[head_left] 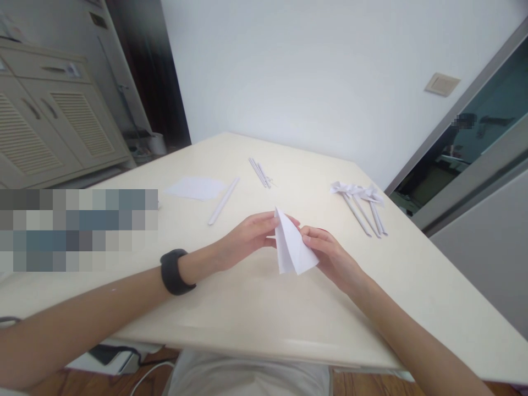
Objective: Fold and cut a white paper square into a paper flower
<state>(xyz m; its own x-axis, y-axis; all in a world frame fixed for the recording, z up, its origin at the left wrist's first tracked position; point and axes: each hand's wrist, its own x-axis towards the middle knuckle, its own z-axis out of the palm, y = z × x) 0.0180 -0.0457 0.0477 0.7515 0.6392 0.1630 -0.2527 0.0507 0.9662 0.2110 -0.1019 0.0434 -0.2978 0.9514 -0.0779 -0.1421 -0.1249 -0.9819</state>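
1. Right now I have the folded paper (292, 250) up between both hands, over the middle of the table (256, 313), toward its near edge.
2. Its long axis runs from a pointed tip, aimed at the far edge, down to spread flaps facing the near edge.
3. My left hand (254, 231) is partly curled, gripping the upper left side, fingertips reaching behind; my right hand (328, 247) pinches the right side, lower down. Neither is nearer: both touch it.
4. Beyond my left wrist lie a loose sheet (196, 188) and a paper tube (224, 201); stalked paper pieces (358, 216) lie by the right edge.
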